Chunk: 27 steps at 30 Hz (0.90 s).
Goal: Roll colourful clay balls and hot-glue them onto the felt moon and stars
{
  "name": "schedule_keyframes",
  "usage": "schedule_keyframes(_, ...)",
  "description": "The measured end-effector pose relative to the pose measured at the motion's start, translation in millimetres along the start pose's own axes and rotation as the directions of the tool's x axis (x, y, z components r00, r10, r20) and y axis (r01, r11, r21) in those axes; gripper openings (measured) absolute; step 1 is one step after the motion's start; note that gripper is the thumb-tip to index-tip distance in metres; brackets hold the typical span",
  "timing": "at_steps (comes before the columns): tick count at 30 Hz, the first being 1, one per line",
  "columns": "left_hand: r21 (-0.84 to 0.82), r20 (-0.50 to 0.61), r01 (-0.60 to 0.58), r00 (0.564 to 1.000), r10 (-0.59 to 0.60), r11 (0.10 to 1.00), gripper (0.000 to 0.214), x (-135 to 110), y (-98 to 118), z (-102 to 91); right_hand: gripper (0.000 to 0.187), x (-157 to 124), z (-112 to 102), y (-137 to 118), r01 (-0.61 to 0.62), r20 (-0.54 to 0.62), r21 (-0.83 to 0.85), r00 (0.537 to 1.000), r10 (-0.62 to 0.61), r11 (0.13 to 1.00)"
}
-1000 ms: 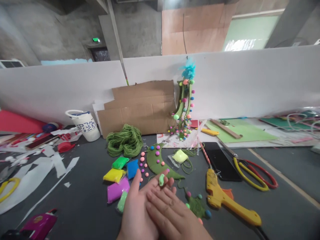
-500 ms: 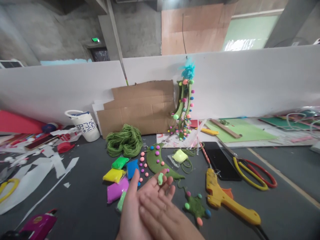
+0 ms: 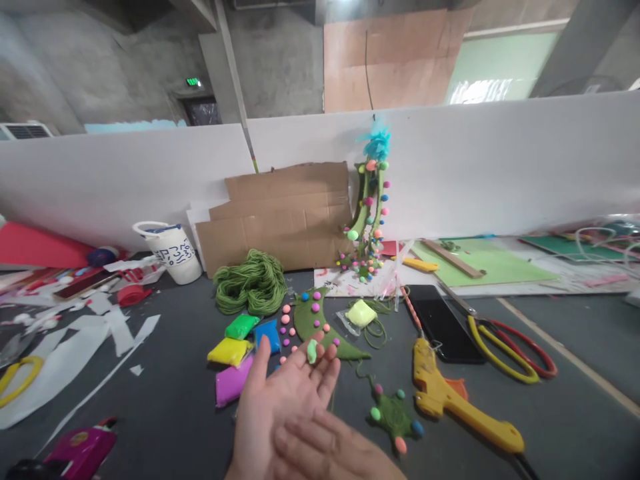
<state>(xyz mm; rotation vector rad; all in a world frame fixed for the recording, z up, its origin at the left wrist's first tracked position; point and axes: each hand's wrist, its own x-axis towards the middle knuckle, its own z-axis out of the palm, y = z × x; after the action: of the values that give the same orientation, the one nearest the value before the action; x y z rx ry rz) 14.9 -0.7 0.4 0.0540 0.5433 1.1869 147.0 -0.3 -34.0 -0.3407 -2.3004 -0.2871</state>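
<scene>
My left hand [image 3: 273, 403] is palm up with its fingers stretched out, and a small lump of light green clay [image 3: 312, 351] rests on its fingertips. Flat across the lower part of that palm lies my right hand [image 3: 333, 447], palm down, fingers extended. Whether anything is between the palms is hidden. Just beyond the fingertips is a green felt crescent [image 3: 307, 323] with small coloured balls on it and in a row along its left side. A green star [image 3: 394, 417] with coloured balls at its points lies to the right of my hands.
Clay packets in yellow [image 3: 229, 352], purple [image 3: 233, 383], blue and green lie left. Behind them is green yarn [image 3: 250, 283]. A yellow glue gun [image 3: 450, 400], black phone [image 3: 445, 327] and scissors [image 3: 510, 350] lie right. A decorated hanging piece [image 3: 370, 200] stands by cardboard [image 3: 275, 220].
My right hand has slid down and toward me over the left palm, uncovering more of it. My left hand has shifted slightly left with the light green clay still on its fingers.
</scene>
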Motion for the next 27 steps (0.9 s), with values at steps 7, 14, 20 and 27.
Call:
schedule_keyframes(7,0.013,-0.016,-0.042,0.999,0.042,0.999,0.062,-4,2,3.1,0.037,-2,4,-1,-0.046,-0.003,-0.015,0.999,0.046,0.999)
schedule_keyframes(14,-0.044,-0.042,0.001,0.999,-0.002,0.999,0.057,-3,0,4.8,0.038,-3,5,-1,-0.053,0.023,-0.045,0.998,0.054,0.998)
schedule_keyframes(20,0.016,-0.042,0.052,0.998,-0.051,0.999,0.063,1,1,-0.2,0.034,-3,9,0,-0.030,-0.012,-0.080,1.000,0.029,0.996)
schedule_keyframes(27,-0.020,-0.013,0.012,1.000,-0.012,1.000,0.063,4,4,-5.0,0.032,-6,13,3,0.030,-0.042,-0.086,0.999,-0.033,0.996)
